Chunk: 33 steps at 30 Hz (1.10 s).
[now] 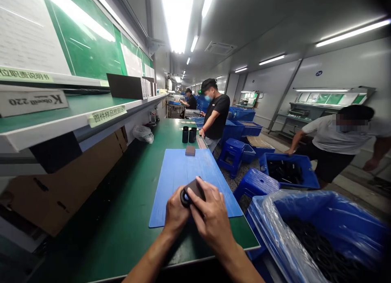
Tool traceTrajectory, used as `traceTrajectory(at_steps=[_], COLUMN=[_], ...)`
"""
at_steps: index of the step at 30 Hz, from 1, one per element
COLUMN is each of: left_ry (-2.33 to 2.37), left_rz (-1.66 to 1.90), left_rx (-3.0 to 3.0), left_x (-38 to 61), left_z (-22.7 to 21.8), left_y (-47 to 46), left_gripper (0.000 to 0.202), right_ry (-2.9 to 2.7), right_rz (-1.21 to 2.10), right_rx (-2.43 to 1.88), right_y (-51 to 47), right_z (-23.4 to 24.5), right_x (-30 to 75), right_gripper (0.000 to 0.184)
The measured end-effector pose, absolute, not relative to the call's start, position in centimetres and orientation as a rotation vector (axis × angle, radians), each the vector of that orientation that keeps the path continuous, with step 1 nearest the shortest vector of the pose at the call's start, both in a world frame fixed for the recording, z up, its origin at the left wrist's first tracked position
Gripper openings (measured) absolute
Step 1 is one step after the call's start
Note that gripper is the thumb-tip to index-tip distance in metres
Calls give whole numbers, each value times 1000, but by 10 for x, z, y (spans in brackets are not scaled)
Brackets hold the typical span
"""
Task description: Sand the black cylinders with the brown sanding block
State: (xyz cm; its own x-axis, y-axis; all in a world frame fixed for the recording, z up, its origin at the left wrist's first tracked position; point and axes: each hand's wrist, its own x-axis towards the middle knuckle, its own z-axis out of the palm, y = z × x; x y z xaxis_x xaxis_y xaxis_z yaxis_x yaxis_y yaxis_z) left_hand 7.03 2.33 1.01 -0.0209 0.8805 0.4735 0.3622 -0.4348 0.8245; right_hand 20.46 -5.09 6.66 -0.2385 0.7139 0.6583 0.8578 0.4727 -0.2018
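Left hand (176, 213) and right hand (210, 214) clasping a dark block (194, 188) fitted with a black ring (185, 198), over a blue mat (180, 181), green workbench (131, 165)

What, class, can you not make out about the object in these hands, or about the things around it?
From the head view:
The dark object: mostly hidden by the left hand and right hand, so its full shape is unclear.
The dark parts in the blue crate: blurred and cut off by the lower edge.
The brown block on the blue mat: too small to identify.
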Motion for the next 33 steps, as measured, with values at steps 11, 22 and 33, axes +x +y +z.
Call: traceTrajectory(at_steps=[11, 22, 33], left_ry=[1306, 1477, 1404], left_rz=[1468, 1420, 1469], left_rx=[1812, 1625, 1506], left_x=[60, 48, 49], left_z=[2, 5, -1], left_y=[19, -3, -6], left_gripper=[41, 44, 19], right_ry=[-1201, -1226, -1940], right_rz=[662, 794, -107], right_rx=[-1056, -1205, -1245], right_y=[-6, -48, -51], right_z=[93, 28, 48], right_x=[247, 230, 168], right_gripper=[49, 49, 50])
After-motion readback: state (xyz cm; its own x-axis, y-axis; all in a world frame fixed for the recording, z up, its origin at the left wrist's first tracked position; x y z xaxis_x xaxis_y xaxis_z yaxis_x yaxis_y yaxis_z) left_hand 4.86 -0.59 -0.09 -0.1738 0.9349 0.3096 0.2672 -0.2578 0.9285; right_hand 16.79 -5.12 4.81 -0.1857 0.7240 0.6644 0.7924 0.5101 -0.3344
